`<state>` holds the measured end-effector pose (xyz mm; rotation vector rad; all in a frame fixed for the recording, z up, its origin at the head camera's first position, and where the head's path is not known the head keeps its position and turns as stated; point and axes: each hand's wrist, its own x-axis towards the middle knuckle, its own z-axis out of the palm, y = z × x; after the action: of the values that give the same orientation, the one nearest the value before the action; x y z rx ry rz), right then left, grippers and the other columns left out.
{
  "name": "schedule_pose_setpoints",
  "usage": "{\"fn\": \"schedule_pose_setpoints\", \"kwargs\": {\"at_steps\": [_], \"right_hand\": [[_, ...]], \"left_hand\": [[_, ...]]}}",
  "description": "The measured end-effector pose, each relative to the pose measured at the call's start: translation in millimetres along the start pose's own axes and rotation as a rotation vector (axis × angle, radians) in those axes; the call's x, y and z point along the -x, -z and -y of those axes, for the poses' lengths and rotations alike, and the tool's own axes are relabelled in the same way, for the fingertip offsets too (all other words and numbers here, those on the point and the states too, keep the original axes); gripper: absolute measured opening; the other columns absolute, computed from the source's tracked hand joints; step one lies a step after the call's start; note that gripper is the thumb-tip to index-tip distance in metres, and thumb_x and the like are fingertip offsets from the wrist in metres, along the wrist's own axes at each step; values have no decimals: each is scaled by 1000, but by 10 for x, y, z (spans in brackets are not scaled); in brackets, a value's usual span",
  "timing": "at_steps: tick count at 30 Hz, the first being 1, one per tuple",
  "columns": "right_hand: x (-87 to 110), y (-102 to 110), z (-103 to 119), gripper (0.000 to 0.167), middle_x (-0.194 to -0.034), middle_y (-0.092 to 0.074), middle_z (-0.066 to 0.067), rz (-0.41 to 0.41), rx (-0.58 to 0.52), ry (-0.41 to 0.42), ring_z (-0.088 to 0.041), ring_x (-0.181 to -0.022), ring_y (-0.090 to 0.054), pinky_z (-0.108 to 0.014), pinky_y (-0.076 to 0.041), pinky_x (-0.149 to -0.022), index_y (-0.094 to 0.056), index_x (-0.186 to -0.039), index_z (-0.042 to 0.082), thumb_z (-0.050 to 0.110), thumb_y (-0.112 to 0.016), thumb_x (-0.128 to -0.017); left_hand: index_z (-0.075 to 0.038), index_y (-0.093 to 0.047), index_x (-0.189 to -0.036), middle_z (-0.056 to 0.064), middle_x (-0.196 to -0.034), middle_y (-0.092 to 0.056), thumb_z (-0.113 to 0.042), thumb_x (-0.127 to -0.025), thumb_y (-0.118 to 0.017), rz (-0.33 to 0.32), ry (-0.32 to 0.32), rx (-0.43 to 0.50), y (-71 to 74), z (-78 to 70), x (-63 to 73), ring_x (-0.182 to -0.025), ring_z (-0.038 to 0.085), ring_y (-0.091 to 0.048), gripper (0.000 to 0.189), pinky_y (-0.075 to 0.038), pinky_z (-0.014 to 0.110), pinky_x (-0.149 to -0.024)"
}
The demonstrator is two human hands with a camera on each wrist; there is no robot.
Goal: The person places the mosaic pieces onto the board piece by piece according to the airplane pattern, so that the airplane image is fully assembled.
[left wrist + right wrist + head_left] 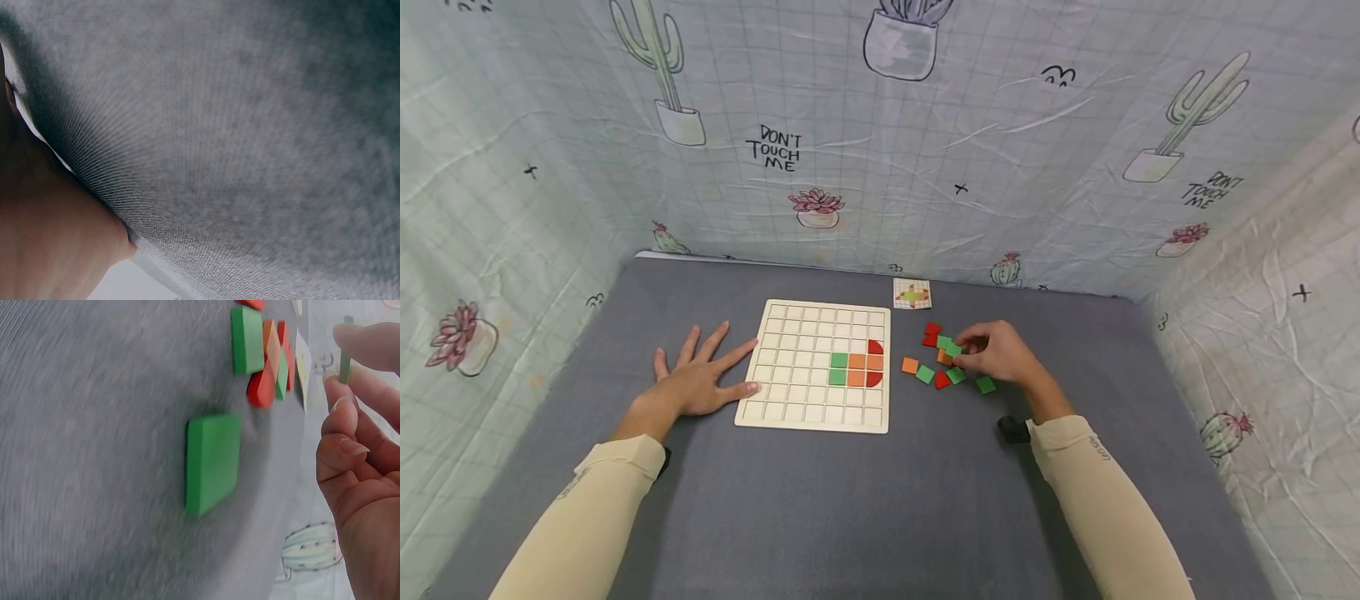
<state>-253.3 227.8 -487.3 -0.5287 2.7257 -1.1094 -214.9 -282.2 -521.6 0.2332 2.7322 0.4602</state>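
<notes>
My right hand (pixel 1000 352) pinches a green square tile (pixel 345 351) between thumb and fingertips, above a loose pile of tiles right of the board. My left hand (pixel 698 379) lies spread on the table, its thumb and index fingertip on the left edge of the pale gridded board (pixel 790 367). On the board's right side sit two green squares (pixel 838 369), several orange squares (pixel 856 370) and two red rounded pieces (pixel 875 380). The left wrist view shows mostly grey tabletop and part of the left hand (pixel 56 231).
Loose red tiles (pixel 932 329), an orange tile (pixel 910 365) and green tiles (pixel 986 385) lie around the right hand. A small pattern card (pixel 912 293) lies behind them near the fabric backdrop (pixel 880 167). A black object (pixel 1013 429) is at the right wrist.
</notes>
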Motion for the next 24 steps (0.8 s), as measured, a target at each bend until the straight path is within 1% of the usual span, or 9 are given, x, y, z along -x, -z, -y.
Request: {"fn": "schedule_pose_setpoints", "kwargs": {"at_steps": [3, 6, 8, 12, 15, 19, 22, 24], "right_hand": [[-30, -42, 37, 25, -90, -74, -13, -10, -11, 23, -12, -73, -62, -25, -53, -64, -79, -108, -2, 7, -84, -86], [-61, -82, 78, 26, -90, -74, -13, -12, -31, 40, -11, -72, -62, -25, -54, -65, -79, -108, -1, 9, -86, -85], [-76, -106, 112, 26, -88, -73, -13, -8, -51, 43, -12, -72, -61, -26, -54, -65, -79, -108, -1, 9, -86, -85], [-96, -149, 174, 23, -88, -72, -13, 4, -72, 47, -15, -72, -60, -28, -53, -65, -79, -107, -2, 6, -84, -86], [-122, -184, 209, 22, -87, -71, -13, 7, -68, 61, -17, -72, -59, -28, -52, -65, -79, -106, -2, 5, -83, -87], [-168, -232, 245, 22, -88, -72, -13, 16, -68, 80, -17, -74, -60, -29, -52, -66, -79, -107, -1, 6, -84, -86], [-195, -267, 270, 23, -88, -72, -12, 26, -68, 74, -17, -75, -60, -30, -53, -68, -79, -108, 0, 7, -84, -87], [-207, -289, 288, 23, -89, -72, -12, 31, -74, 64, -17, -76, -61, -30, -54, -68, -80, -108, 1, 8, -84, -87]], "left_hand": [[-52, -17, -164, 4, -178, 9, -92, -85, -46, -3, -8, 16, 2, -3, -5, -160, 50, 16, 93, 18, 87, -109], [-52, -17, -164, 4, -178, 9, -92, -85, -46, -6, -6, 16, 2, 4, -14, -160, 50, 17, 93, 18, 87, -109], [-52, -17, -164, 3, -179, 9, -92, -84, -47, -2, -3, 11, -6, 14, -24, -161, 49, 16, 94, 18, 86, -109], [-54, -16, -163, 2, -179, 9, -92, -85, -45, -8, -15, 12, -24, 27, -25, -161, 48, 17, 92, 18, 87, -109], [-53, -19, -163, 5, -179, 8, -89, -87, -48, -10, -32, 31, -5, 6, -9, -160, 51, 16, 89, 18, 88, -107], [-52, -18, -164, 4, -179, 8, -90, -86, -47, -8, -20, 21, -10, 13, -12, -160, 50, 16, 91, 18, 87, -109], [-55, -13, -163, 3, -178, 10, -93, -85, -44, -4, -6, 1, -31, 41, -25, -161, 49, 18, 91, 19, 87, -109], [-55, -13, -163, 4, -178, 10, -92, -86, -44, -2, -6, -1, -31, 44, -26, -160, 49, 18, 91, 20, 87, -108]]}}
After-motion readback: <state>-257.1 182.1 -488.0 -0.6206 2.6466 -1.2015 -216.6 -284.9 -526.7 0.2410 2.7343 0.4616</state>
